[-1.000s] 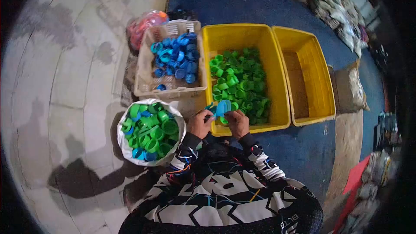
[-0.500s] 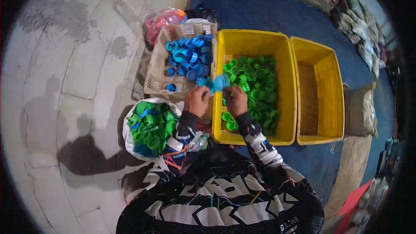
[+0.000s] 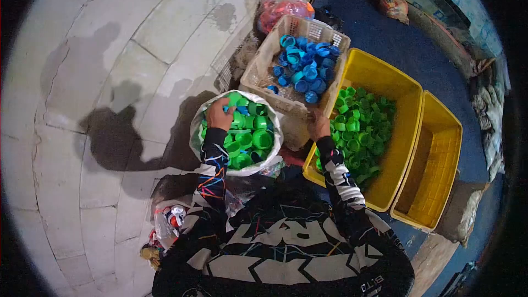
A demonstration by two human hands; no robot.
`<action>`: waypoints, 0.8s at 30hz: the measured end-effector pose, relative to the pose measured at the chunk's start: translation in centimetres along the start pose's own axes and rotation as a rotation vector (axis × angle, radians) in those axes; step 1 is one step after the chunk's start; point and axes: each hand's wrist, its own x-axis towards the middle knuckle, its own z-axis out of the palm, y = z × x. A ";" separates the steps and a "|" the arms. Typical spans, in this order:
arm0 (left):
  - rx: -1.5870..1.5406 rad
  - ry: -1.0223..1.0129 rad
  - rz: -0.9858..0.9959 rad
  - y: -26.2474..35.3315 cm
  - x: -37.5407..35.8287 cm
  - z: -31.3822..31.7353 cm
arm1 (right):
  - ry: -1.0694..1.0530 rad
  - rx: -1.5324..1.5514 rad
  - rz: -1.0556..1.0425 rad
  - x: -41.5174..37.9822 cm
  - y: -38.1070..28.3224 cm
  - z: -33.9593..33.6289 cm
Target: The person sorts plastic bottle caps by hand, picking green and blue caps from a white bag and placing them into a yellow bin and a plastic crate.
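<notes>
My left hand point(image 3: 220, 114) reaches over the white sack point(image 3: 196, 142), its curled fingers closed on a green plastic cap point(image 3: 235, 99) near the far rim. Loose green caps, with a few blue ones among them, fill the sack. My right hand point(image 3: 318, 125) is at the near corner of the pale plastic crate point(image 3: 264, 85), beside the yellow bin's left rim. Its fingers are bent together, and what they hold, if anything, is hidden. Blue caps point(image 3: 309, 71) lie in the crate. Green caps point(image 3: 360, 132) are heaped in the yellow bin point(image 3: 404, 148).
A second yellow bin point(image 3: 440, 170) stands right of the first. Behind the crate lies a clear bag of reddish things point(image 3: 286, 10). Another plastic bag point(image 3: 168, 223) sits on the floor at my left. Sacks point(image 3: 489, 115) line the far right.
My view has turned, shifting the containers rightward. My left hand went from near the crate to the sack. The blue piece between my hands is gone from there; my right hand moved to the crate's corner.
</notes>
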 end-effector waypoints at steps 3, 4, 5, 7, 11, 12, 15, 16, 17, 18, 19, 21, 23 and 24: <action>0.145 0.035 0.027 -0.6 -1.5 -2.1 | -0.045 -0.123 -0.062 -2.7 0.1 4.4; 0.209 0.053 0.101 -1.0 -1.5 -2.4 | -0.057 -0.104 -0.079 -3.5 -1.9 4.8; 0.271 0.072 0.179 -1.1 -1.2 -2.6 | -0.066 -0.085 -0.096 -4.2 -4.0 4.9; 0.254 0.041 0.195 -0.1 -0.6 -3.6 | -0.124 -0.024 -0.121 -6.0 -7.6 4.7; 0.383 -0.135 0.462 0.7 1.5 -4.1 | -0.226 0.008 -0.116 -9.1 -12.2 4.3; 0.440 -0.213 0.553 0.6 1.9 -3.9 | -0.236 0.006 -0.154 -9.5 -12.9 4.3; 0.538 -0.348 0.776 0.4 2.9 -2.8 | -0.262 0.039 -0.079 -10.7 -14.1 4.4; 0.590 -0.405 0.823 0.4 3.0 -2.8 | -0.259 0.028 -0.076 -10.9 -14.4 4.3; 0.643 -0.459 0.869 0.5 3.2 -2.7 | -0.257 0.016 -0.075 -10.9 -14.7 4.0; 0.668 -0.513 0.943 0.4 3.6 -2.7 | -0.256 0.005 -0.077 -11.0 -14.9 3.9; 0.666 -0.509 0.921 -0.2 4.2 -2.4 | -0.254 -0.001 -0.059 -11.0 -14.9 4.0; 0.666 -0.501 0.874 -0.9 5.5 -2.1 | -0.248 -0.011 -0.025 -11.0 -14.9 4.1; 0.596 -0.389 0.837 -1.4 6.4 -2.7 | -0.258 -0.009 -0.010 -10.9 -15.1 4.0; 0.553 -0.452 0.674 -0.2 6.6 -4.2 | -0.264 -0.007 -0.004 -10.7 -15.3 3.9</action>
